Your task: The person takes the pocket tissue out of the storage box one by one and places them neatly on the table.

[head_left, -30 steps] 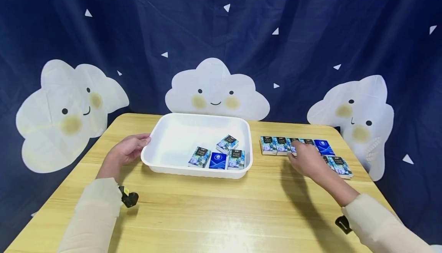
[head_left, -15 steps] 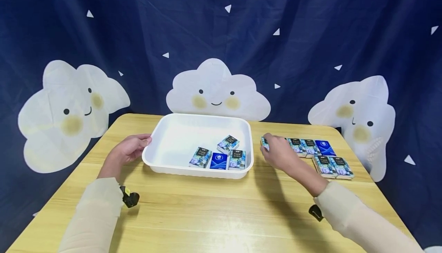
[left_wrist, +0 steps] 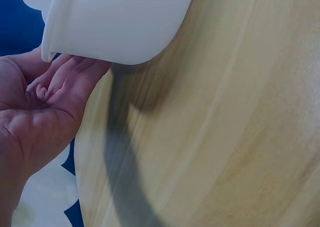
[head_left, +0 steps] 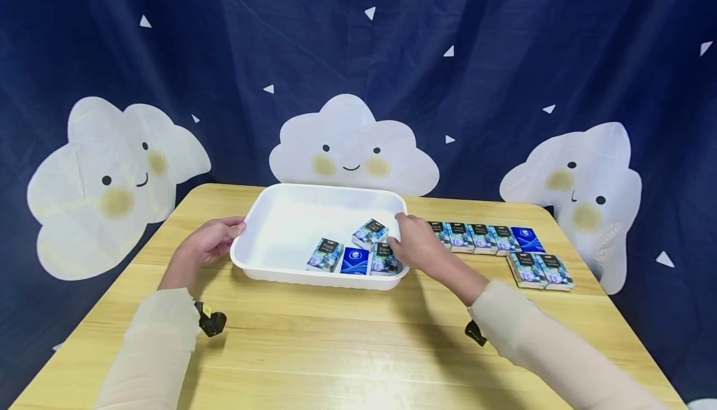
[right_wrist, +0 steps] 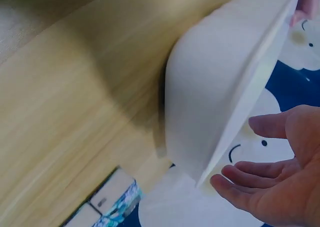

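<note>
A white plastic tray point(head_left: 291, 278) stands on the table with several small tissue packs inside, including a blue tissue pack point(head_left: 355, 262) and a floral tissue pack point(head_left: 325, 254). My left hand point(head_left: 210, 240) grips its left rim, thumb on the edge and fingers underneath, as the left wrist view shows. At the tray's right side, my right hand point(head_left: 422, 245) hovers by the rim, partly covering one pack in the head view. The right wrist view shows that hand point(right_wrist: 280, 172) with thumb and fingers spread apart and nothing between them.
Right of the tray lies a row of floral tissue packs point(head_left: 482, 239) ending in a blue pack point(head_left: 527, 240). Two more floral packs point(head_left: 540, 271) lie in front of it. A dark blue curtain point(head_left: 358, 55) with clouds hangs behind the wooden table point(head_left: 336, 348).
My right hand has moved left from over the row of tissue packs to the tray's right rim. The left hand, the tray and the packs look unmoved.
</note>
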Demonstrator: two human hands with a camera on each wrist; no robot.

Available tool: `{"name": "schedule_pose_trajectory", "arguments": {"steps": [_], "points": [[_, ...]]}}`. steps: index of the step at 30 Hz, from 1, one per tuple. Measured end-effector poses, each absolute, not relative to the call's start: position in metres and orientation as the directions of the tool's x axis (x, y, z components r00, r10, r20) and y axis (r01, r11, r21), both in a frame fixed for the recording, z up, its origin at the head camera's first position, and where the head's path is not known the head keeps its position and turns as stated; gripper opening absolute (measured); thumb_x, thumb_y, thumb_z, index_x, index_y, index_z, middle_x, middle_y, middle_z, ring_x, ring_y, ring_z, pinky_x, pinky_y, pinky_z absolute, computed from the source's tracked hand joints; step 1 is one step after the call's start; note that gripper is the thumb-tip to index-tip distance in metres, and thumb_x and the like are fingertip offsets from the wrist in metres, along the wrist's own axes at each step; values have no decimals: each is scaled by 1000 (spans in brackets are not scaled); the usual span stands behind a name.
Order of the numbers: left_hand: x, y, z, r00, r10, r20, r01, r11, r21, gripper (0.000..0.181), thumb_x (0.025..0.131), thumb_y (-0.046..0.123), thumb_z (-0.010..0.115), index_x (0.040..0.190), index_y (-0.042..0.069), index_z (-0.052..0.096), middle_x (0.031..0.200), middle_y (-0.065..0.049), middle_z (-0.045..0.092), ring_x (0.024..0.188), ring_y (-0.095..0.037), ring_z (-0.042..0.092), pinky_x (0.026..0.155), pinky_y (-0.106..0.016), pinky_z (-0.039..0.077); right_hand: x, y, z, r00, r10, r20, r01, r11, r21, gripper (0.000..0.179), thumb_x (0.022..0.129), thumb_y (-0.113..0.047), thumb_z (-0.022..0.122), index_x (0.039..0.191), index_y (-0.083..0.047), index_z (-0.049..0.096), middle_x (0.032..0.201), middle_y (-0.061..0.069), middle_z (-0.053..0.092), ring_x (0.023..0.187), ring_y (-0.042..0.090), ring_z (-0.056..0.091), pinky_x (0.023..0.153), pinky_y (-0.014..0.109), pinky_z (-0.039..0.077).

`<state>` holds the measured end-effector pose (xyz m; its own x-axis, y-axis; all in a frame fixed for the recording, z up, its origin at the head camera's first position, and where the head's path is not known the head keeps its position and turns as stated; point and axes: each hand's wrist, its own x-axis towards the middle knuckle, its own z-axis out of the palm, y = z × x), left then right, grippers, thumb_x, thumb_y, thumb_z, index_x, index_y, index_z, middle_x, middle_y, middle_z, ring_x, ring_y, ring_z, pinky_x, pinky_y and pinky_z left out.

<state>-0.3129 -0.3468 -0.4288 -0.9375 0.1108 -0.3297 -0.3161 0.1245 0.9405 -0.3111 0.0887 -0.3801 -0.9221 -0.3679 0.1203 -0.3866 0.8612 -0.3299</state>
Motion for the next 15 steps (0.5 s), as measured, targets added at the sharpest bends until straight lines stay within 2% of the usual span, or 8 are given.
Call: {"name": "schedule_pose_trajectory", "arguments": {"steps": [5,15], "points": [[-313,-346,-427,-937,113,-330,-318,115,941,63,109,20,47,160,-3,19,103,11,66,92,-2,67,85,-21,59,-311,75,-390,-918,-380,110,-394,854,-341,50,97,-20,68,134,10,54,122,28,65,107,39,67,91,49,59],[-313,-346,-429,-936,115,-333,-320,115,940,65,108,22,48,160,-2,18,102,13,66,93,-1,67,86,-21,59,-320,53,-401,-937,-347,23,-332,873,-357,51,100,-23,65,138,8,52,130,24,63,119,36,63,100,46,56]]}}
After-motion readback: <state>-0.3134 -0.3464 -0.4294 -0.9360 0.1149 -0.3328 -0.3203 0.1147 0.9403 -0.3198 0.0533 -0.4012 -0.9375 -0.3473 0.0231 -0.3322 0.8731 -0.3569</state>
